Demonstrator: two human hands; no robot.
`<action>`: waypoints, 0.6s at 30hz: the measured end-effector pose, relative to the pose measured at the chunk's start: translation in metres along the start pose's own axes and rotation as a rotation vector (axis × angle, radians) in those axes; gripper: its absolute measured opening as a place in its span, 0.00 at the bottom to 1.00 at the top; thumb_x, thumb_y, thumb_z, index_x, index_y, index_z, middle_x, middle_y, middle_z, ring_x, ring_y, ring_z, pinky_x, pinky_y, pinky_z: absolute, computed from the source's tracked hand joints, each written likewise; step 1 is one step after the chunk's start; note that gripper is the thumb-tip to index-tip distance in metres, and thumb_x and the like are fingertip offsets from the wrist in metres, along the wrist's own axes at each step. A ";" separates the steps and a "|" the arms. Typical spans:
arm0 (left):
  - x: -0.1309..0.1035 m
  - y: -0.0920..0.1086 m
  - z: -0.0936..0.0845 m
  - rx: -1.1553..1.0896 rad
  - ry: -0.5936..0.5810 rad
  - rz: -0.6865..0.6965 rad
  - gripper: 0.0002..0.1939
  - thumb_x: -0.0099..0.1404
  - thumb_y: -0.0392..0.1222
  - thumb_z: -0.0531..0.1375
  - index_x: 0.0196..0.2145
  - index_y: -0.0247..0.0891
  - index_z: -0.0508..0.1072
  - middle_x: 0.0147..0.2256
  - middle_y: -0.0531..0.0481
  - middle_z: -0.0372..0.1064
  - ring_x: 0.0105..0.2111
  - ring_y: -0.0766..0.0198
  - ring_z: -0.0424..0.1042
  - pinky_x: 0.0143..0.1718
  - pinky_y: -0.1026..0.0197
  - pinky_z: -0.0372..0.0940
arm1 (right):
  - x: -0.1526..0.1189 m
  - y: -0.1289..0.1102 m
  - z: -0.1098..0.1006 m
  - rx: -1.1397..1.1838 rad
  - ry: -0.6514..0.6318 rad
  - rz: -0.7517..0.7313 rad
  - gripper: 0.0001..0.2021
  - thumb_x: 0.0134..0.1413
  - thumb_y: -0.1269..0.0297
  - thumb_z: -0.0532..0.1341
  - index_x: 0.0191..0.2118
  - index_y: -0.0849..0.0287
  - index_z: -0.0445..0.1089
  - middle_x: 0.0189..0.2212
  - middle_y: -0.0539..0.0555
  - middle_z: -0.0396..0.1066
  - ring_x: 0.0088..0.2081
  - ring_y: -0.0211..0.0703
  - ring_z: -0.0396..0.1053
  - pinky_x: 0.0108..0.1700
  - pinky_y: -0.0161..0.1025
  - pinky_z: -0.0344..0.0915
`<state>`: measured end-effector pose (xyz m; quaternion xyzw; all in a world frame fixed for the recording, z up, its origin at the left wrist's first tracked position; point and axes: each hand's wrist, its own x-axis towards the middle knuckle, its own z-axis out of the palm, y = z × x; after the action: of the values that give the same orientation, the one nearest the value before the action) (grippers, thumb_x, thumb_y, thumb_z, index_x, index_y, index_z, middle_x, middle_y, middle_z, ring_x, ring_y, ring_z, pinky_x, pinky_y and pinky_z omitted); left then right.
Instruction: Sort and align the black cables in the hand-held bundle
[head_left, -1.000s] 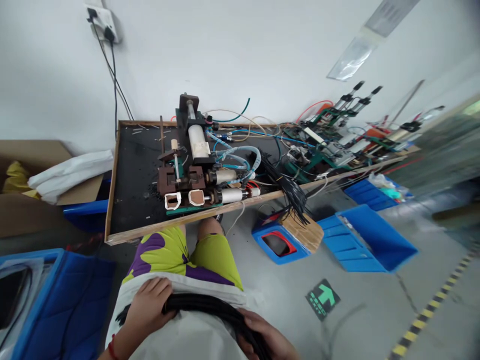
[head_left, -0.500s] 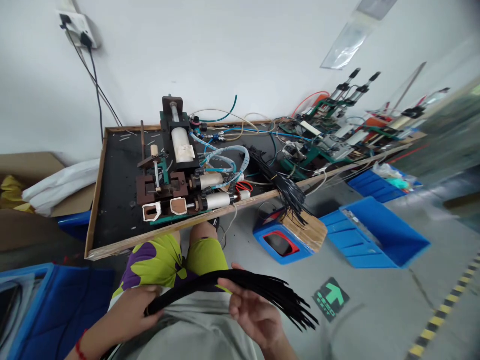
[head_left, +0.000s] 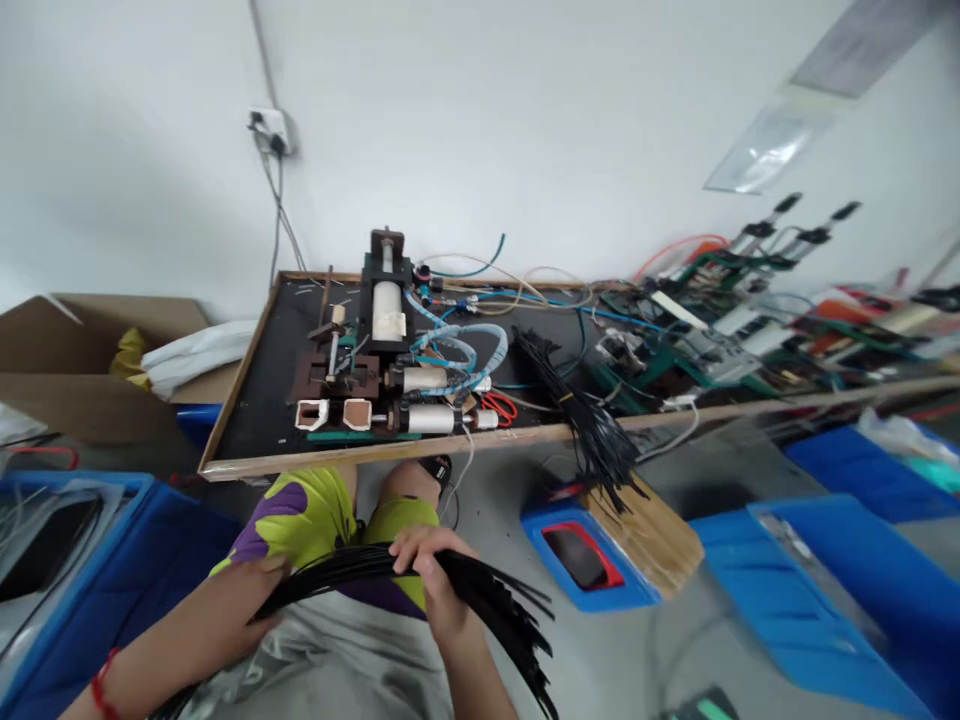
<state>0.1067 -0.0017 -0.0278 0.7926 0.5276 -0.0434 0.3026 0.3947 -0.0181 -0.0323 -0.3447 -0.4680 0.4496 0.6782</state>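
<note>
A bundle of thin black strands (head_left: pixel 341 563) arches across my lap; whether they are wires or tubes I cannot make out. My left hand (head_left: pixel 251 605) is closed around its left part, and more strands show below the wrist. Farther right, my right hand (head_left: pixel 431 562) grips the bundle from above, fingers bent over it. The loose ends fan out to the lower right, past the right hand. A second black bundle (head_left: pixel 570 400), bound with a yellowish tie, lies on the bench and hangs over its front edge.
On the black bench (head_left: pixel 251 400) stands a pneumatic press (head_left: pixel 386 300) with hoses. More machines (head_left: pixel 720 340) stand farther right. Below are a blue stool-like box (head_left: pixel 592 560) with a wooden top and blue bins (head_left: pixel 817 600). At left are a cardboard box (head_left: pixel 60 400) and a blue bin (head_left: pixel 142 560).
My right hand has turned from palm-up beneath the strands to gripping them from above. The bundle has spread at its left part and its ends droop lower. The view has swung left.
</note>
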 end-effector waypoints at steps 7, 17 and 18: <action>-0.016 0.039 -0.023 -0.045 0.319 0.104 0.38 0.65 0.33 0.57 0.71 0.44 0.59 0.68 0.40 0.62 0.65 0.44 0.63 0.64 0.41 0.60 | 0.010 -0.020 0.042 -0.387 -0.005 0.251 0.15 0.62 0.54 0.63 0.26 0.55 0.72 0.24 0.53 0.77 0.31 0.48 0.76 0.37 0.40 0.71; 0.014 0.103 -0.043 -0.818 0.601 0.226 0.18 0.68 0.44 0.63 0.54 0.40 0.77 0.53 0.39 0.76 0.57 0.43 0.72 0.62 0.41 0.63 | 0.039 -0.036 0.095 -0.624 -0.300 0.155 0.06 0.51 0.70 0.60 0.32 0.56 0.76 0.27 0.54 0.78 0.30 0.48 0.77 0.31 0.36 0.68; 0.016 0.100 -0.043 -0.828 0.615 0.202 0.15 0.69 0.45 0.61 0.51 0.40 0.78 0.51 0.39 0.77 0.56 0.43 0.72 0.61 0.41 0.63 | 0.039 -0.036 0.100 -0.631 -0.310 0.162 0.08 0.52 0.71 0.60 0.36 0.56 0.76 0.31 0.55 0.80 0.33 0.49 0.78 0.34 0.36 0.70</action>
<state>0.1890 0.0081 0.0438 0.6296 0.4860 0.4328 0.4244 0.3167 0.0104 0.0446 -0.5007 -0.6521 0.3822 0.4218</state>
